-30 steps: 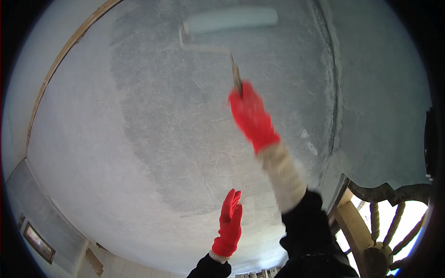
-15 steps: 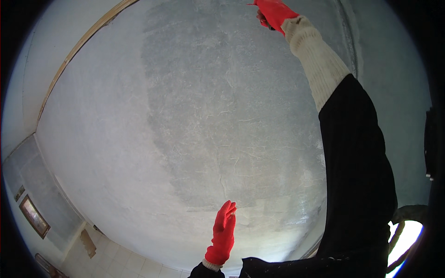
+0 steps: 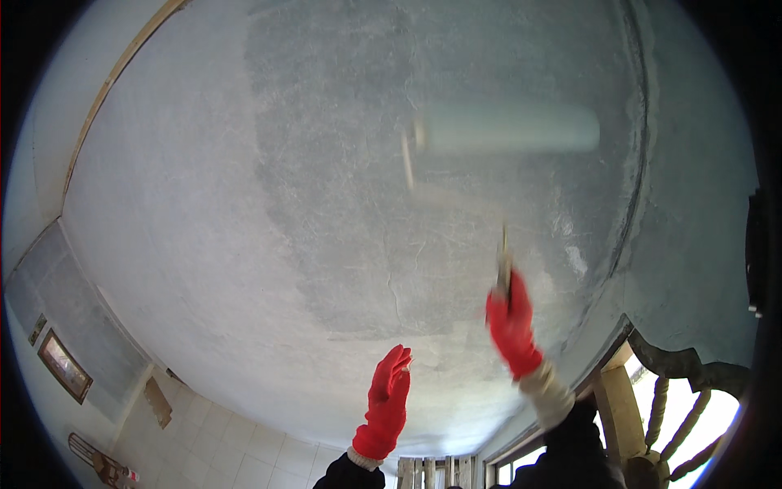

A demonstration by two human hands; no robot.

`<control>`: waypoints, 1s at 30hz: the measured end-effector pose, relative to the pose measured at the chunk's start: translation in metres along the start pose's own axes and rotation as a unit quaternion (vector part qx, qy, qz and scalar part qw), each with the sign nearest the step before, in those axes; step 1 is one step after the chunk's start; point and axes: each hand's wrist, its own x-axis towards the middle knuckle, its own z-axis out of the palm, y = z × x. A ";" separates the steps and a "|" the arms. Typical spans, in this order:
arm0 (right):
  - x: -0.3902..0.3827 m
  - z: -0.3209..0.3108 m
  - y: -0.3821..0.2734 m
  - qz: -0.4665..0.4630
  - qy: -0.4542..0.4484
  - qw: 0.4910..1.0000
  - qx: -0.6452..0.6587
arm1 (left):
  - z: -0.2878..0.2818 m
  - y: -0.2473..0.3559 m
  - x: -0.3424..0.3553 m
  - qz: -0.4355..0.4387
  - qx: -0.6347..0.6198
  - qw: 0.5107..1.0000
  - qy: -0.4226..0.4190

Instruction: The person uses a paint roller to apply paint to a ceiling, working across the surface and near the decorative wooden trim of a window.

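Darker grey patch (image 3: 326, 155): I see it against the paler plaster (image 3: 163, 212), its upper end cut off.
Red-gloved left hand (image 3: 383, 407): raised, fingers straight and together, grasping nothing I can see; barely moved.
Paint roller (image 3: 513, 129): back on my feed after leaving the top edge half a second ago, so the stroke has come down; it's before the patch's right part, too blurred to tell whether it touches.
Red-gloved right hand (image 3: 511, 326): clenched round the roller's handle, lower than before.
Black object (image 3: 756, 253): cut off, unidentifiable.
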 end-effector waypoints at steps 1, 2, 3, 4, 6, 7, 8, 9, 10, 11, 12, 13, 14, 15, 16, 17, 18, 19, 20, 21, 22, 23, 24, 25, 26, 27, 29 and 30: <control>-0.046 -0.002 0.015 0.058 -0.008 0.998 0.003 | -0.003 -0.007 -0.003 -0.005 0.002 1.000 -0.003; -0.093 -0.003 0.025 0.102 -0.011 0.995 0.010 | -0.005 -0.012 -0.006 -0.013 0.004 1.000 -0.009; -0.133 0.000 0.029 0.146 -0.015 0.989 0.017 | -0.009 -0.016 -0.009 -0.024 0.007 1.000 -0.007; -0.172 0.001 0.028 0.189 -0.016 0.982 0.019 | -0.010 -0.019 -0.012 -0.047 -0.002 0.999 -0.004; -0.241 0.006 0.043 0.275 -0.007 0.961 0.021 | -0.010 -0.029 -0.018 -0.076 -0.008 0.997 -0.001; -0.267 0.011 0.053 0.304 -0.016 0.952 0.016 | -0.010 -0.037 -0.021 -0.083 -0.005 0.997 -0.001; -0.276 0.018 0.055 0.331 -0.028 0.943 0.014 | -0.013 -0.045 -0.024 -0.088 0.001 0.996 0.003; -0.283 0.020 0.056 0.350 -0.071 0.933 -0.037 | -0.015 -0.052 -0.028 -0.091 0.005 0.996 0.005; -0.290 0.025 0.062 0.385 -0.074 0.920 -0.024 | -0.016 -0.060 -0.032 -0.102 0.023 0.994 0.006; -0.300 0.031 0.073 0.390 -0.075 0.917 -0.025 | -0.014 -0.066 -0.034 -0.111 0.040 0.993 0.005; -0.309 0.037 0.082 0.393 -0.075 0.916 -0.026 | -0.012 -0.071 -0.037 -0.122 0.046 0.991 0.011; -0.309 0.047 0.082 0.392 -0.072 0.917 -0.036 | -0.015 -0.079 -0.041 -0.133 0.044 0.990 0.014; -0.310 0.057 0.087 0.395 -0.056 0.917 -0.024 | -0.014 -0.083 -0.044 -0.145 0.039 0.989 0.012; -0.311 0.063 0.091 0.393 -0.049 0.918 -0.025 | -0.012 -0.086 -0.048 -0.159 0.021 0.987 0.021; -0.302 0.071 0.084 0.392 -0.044 0.919 -0.025 | -0.014 -0.087 -0.051 -0.164 0.026 0.986 0.023; -0.302 0.080 0.089 0.392 -0.027 0.919 -0.019 | -0.015 -0.086 -0.053 -0.163 0.019 0.986 0.025; -0.303 0.087 0.092 0.396 -0.026 0.918 -0.017 | -0.016 -0.085 -0.054 -0.162 0.011 0.986 0.028; -0.300 0.094 0.093 0.385 -0.010 0.923 -0.007 | -0.018 -0.084 -0.054 -0.151 0.011 0.988 0.024; -0.295 0.100 0.096 0.374 0.005 0.927 0.004 | -0.021 -0.083 -0.053 -0.144 0.029 0.989 0.035; -0.288 0.104 0.100 0.374 -0.003 0.927 0.015 | -0.023 -0.082 -0.049 -0.137 0.046 0.988 0.046; -0.269 0.109 0.091 0.365 -0.010 0.931 0.019 | -0.029 -0.080 -0.047 -0.128 0.045 0.989 0.054; -0.240 0.110 0.077 0.339 -0.019 0.940 0.028 | -0.033 -0.080 -0.044 -0.112 0.050 0.989 0.078; -0.211 0.112 0.064 0.314 -0.025 0.948 0.035 | -0.036 -0.079 -0.041 -0.099 0.055 0.989 0.100; -0.183 0.114 0.056 0.257 -0.015 0.966 0.021 | -0.033 -0.069 -0.035 -0.081 0.062 0.990 0.102; -0.153 0.118 0.048 0.200 -0.008 0.980 0.009 | -0.031 -0.059 -0.028 -0.078 0.061 0.990 0.102; -0.118 0.119 0.033 0.160 -0.001 0.987 0.020 | -0.029 -0.051 -0.019 -0.063 0.054 0.991 0.109; -0.045 0.129 0.014 0.084 0.006 0.995 0.062 | -0.029 -0.038 -0.006 -0.020 0.076 0.990 0.119; -0.008 0.136 0.009 0.049 0.009 0.995 0.088 | -0.029 -0.029 -0.002 -0.020 0.074 0.990 0.122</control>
